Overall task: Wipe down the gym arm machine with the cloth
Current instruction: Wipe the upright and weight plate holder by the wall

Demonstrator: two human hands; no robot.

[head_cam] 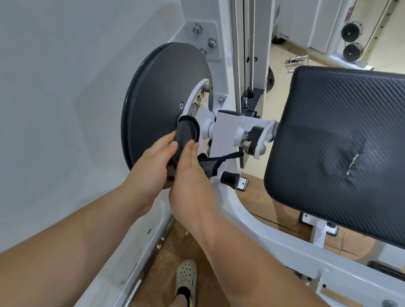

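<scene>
A dark grey cloth [187,131] is bunched against the lower end of the white curved adjustment plate [194,96] of the white arm machine, in front of its big grey cam disc [161,88]. My left hand [153,166] grips the cloth from the left side. My right hand [190,172] holds it from the right, fingers along the fabric. A loose tail of the cloth [214,162] hangs to the right under the pivot shaft [228,131]. The palms and the cloth between them are hidden.
A black textured arm pad [371,153] with a small tear fills the right. The curved white frame [275,241] runs below it. A grey wall stands at the left. My foot in a pale clog [186,281] is on the brown floor. Cable pulleys [351,41] are behind.
</scene>
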